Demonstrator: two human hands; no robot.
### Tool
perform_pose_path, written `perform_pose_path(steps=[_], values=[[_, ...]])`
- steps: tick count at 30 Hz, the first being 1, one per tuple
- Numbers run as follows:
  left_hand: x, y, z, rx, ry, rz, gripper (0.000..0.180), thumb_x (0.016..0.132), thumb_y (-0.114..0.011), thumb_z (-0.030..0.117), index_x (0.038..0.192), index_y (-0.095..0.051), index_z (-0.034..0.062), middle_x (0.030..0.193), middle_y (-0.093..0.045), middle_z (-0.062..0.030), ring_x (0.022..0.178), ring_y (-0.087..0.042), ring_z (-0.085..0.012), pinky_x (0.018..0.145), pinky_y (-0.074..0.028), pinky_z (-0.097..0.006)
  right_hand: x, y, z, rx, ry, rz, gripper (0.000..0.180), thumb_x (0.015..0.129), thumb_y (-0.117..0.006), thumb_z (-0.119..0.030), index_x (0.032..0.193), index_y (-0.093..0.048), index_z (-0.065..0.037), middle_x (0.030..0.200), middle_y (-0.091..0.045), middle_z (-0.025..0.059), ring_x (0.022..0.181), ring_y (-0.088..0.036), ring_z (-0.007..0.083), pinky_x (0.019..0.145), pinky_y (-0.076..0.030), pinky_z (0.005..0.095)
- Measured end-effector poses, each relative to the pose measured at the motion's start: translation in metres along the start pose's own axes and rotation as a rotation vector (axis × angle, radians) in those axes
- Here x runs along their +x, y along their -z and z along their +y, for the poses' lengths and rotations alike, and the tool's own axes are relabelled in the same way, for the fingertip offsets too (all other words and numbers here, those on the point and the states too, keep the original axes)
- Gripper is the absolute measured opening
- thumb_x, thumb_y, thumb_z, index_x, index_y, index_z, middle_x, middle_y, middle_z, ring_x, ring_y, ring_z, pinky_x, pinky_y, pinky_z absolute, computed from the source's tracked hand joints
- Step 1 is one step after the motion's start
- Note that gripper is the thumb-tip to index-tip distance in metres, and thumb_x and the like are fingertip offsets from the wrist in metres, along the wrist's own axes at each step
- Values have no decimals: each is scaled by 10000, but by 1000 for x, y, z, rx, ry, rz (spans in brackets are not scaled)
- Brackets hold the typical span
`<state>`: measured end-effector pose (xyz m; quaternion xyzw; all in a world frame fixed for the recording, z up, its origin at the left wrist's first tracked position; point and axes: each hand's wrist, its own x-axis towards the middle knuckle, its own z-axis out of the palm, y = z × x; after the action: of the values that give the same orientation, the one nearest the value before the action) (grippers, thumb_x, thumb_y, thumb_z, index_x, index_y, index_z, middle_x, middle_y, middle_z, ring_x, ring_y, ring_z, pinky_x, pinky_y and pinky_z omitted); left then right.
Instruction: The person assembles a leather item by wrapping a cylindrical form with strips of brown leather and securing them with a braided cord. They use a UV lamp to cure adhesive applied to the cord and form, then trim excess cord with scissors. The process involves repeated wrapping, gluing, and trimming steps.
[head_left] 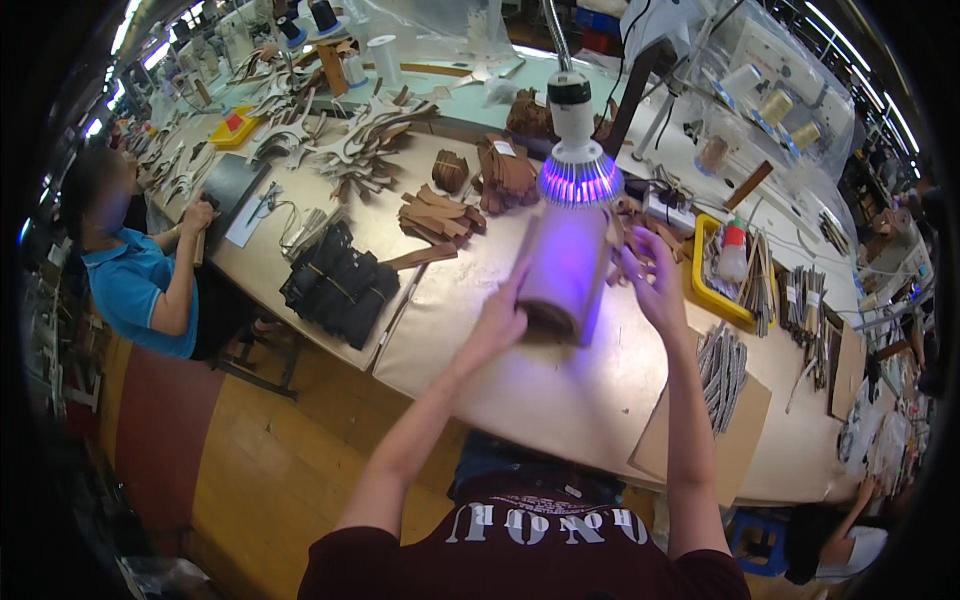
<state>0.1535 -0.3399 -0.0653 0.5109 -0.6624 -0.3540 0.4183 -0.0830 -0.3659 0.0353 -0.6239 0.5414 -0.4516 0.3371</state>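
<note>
One curved brown form (564, 258) on my cam, L hand (497, 318) fingers against it, R hand (659, 283) fingers parted, grips unclear; poss. slip if bumped.

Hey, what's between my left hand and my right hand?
The head view shows a brown rounded block between your left hand and right hand.

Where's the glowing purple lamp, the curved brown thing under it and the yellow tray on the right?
Glowing purple lamp (580, 176), head view: its lit lower part.
Curved brown thing (565, 255), head view: its rounded top.
Yellow tray (719, 307), head view: its near wall.
</note>
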Motion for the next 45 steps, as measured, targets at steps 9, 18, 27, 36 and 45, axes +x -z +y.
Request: perform_pose_path(steps=[9, 18, 27, 36, 45], values=[[-89, -48, 21, 358, -140, 365, 577, 780, -654, 69, 1308, -432, -3, 1217, -502, -266, 1180, -474, -414, 1002, -379, -458, -123, -9, 18, -292, 146, 98, 624, 816, -753, -277, 1320, -475, -37, 1330, -444, 211, 1216, -467, 356, 1006, -407, 438], [-91, -72, 46, 825, 56, 8, 604, 865, -606, 523, 1211, -555, 30, 726, -635, -149, 618, -624, -327, 630, -450, -435, -190, -6, 36, -158, -45, 97, 280, 898, -654, -168, 1137, -607, -31, 1160, -590, 119, 1067, -580, 263, 867, -481, 385], [-68, -67, 37, 829, 6, -166, 721, 804, -603, 641, 1100, -587, -16, 617, -628, -136, 541, -634, -308, 507, -501, -401, -205, -17, 65, 25, -200, 49, 235, 926, -642, -133, 1104, -625, 19, 945, -677, 95, 870, -648, 165, 808, -516, 294], [-112, -47, 45, 813, -6, -36, 636, 922, -537, 453, 1353, -444, -5, 613, -619, -150, 554, -629, -328, 547, -491, -438, -192, -29, 47, -173, -143, -78, 186, 908, -646, -122, 1034, -654, 14, 771, -664, 123, 709, -655, 164, 643, -515, 299], [-97, -59, 51, 436, 297, -51, 614, 919, -508, 215, 1425, -290, -56, 790, -651, -254, 731, -639, -431, 648, -493, -527, -161, -95, 55, 41, -370, -31, 620, 957, -557, -182, 1441, -275, 84, 787, -647, 191, 672, -634, 217, 624, -501, 353]])
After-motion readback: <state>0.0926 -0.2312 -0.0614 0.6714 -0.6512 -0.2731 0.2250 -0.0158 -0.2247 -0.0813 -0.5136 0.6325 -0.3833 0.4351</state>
